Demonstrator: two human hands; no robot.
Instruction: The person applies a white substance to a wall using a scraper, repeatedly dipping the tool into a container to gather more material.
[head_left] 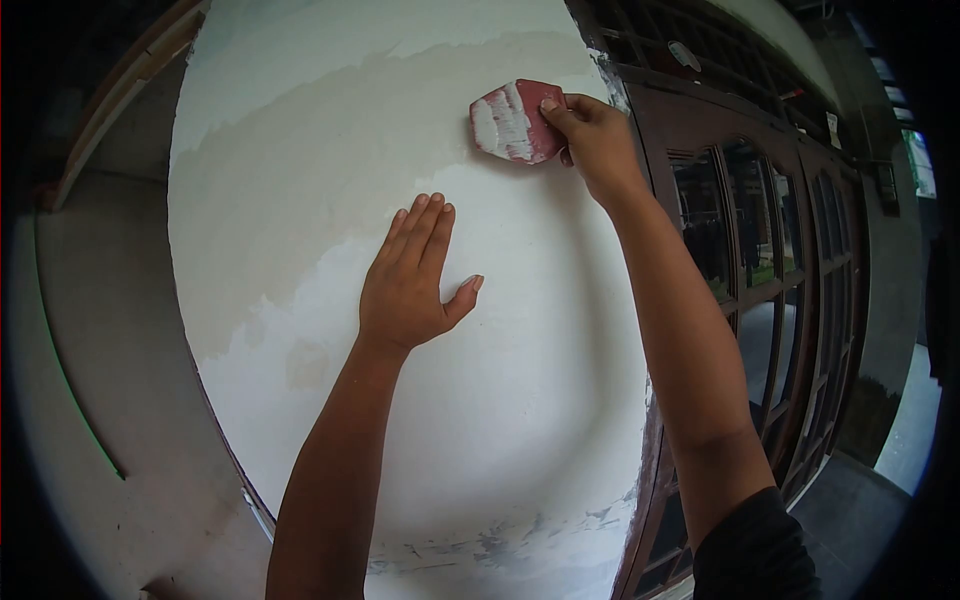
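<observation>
Red scraper (pixel 545 125), one: angular flat plate, streaked with white paste over its 9 o'clock half; located at 12 o'clock of the view, in front of the upper wall; contact with the wall cannot be told.

Right hand (pixel 600 140), at 1 o'clock: gripping the scraper by its 3 o'clock edge, thumb laid on the near face; arm running down to a dark sleeve (pixel 755 550) at 5 o'clock.

Left hand (pixel 405 285), just off centre toward 10 o'clock: unladen, fingers straight and together, thumb spread wide, palm toward the wall; whether it touches cannot be told.

Wall panel (pixel 520 400): white coating through the centre, greyer area at 11 o'clock, dark patchy marks at 6 o'clock.

Surroundings: brown glazed doors (pixel 735 300) at 3 o'clock; green line (pixel 62 370) between 8 and 9 o'clock; wooden beam (pixel 130 95) at 10 o'clock
</observation>
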